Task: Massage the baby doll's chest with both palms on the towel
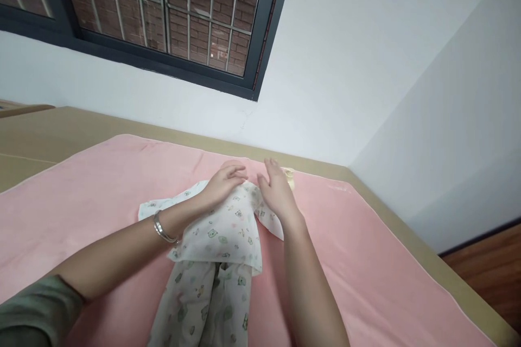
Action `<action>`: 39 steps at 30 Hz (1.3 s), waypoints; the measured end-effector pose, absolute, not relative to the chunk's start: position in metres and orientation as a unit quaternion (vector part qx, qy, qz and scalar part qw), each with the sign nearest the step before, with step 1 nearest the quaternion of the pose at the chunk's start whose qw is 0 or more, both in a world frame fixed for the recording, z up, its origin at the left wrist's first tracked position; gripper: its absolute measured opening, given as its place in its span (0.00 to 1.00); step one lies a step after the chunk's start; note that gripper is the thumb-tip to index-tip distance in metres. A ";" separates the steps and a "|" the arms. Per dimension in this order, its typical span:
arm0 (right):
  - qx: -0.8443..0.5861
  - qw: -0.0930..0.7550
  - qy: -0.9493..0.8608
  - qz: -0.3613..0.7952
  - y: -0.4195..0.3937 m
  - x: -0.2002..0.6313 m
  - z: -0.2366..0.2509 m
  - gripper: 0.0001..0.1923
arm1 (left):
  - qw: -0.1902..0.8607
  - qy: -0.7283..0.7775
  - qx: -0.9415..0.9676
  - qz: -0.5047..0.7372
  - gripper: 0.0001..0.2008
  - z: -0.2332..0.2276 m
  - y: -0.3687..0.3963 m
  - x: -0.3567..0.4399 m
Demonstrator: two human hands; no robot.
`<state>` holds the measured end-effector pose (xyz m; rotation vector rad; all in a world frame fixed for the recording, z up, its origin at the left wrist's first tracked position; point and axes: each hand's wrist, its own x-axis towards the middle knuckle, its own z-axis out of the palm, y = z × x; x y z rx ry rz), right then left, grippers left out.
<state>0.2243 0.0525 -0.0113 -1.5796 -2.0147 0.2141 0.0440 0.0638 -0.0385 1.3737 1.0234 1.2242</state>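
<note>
Head view, one frame. Both hands out flat, fingers extended, gripping nothing.

Left hand [223, 181]: palm down, resting on upper part of the baby garment [220, 233], fingers pointing right. Silver bangle [163, 229] on that wrist; grey-green sleeve [35, 309] at lower left.

Right hand [277, 191]: open, fingers together, set edge-on at garment's upper right, touching the cloth where a sleeve flap folds out. The two hands are near each other but apart.

Garment: white w/ small green print, lying approx. centre of the pink blanket [366, 260]; top part folded over, legs trailing toward the camera, lower edge cut off by frame.

Small pale item [289, 174] just behind right hand's fingers; too small to identify.

Blanket covers a bed [44, 135] w/ tan surface showing at edges. Barred window [163, 16] above, brick behind. Wood floor [488, 271] at right.
</note>
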 end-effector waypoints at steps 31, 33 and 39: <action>-0.705 0.140 -0.695 -0.018 0.061 0.244 -0.008 0.23 | 0.803 0.285 0.404 0.332 0.38 -0.017 0.011 0.053; -0.682 0.179 -0.709 0.020 0.054 0.234 -0.004 0.23 | 0.798 0.266 0.418 0.343 0.39 -0.014 0.006 0.048; -0.521 0.421 -0.735 0.109 0.010 0.188 -0.002 0.32 | 0.820 0.116 0.422 0.369 0.36 0.011 -0.017 0.035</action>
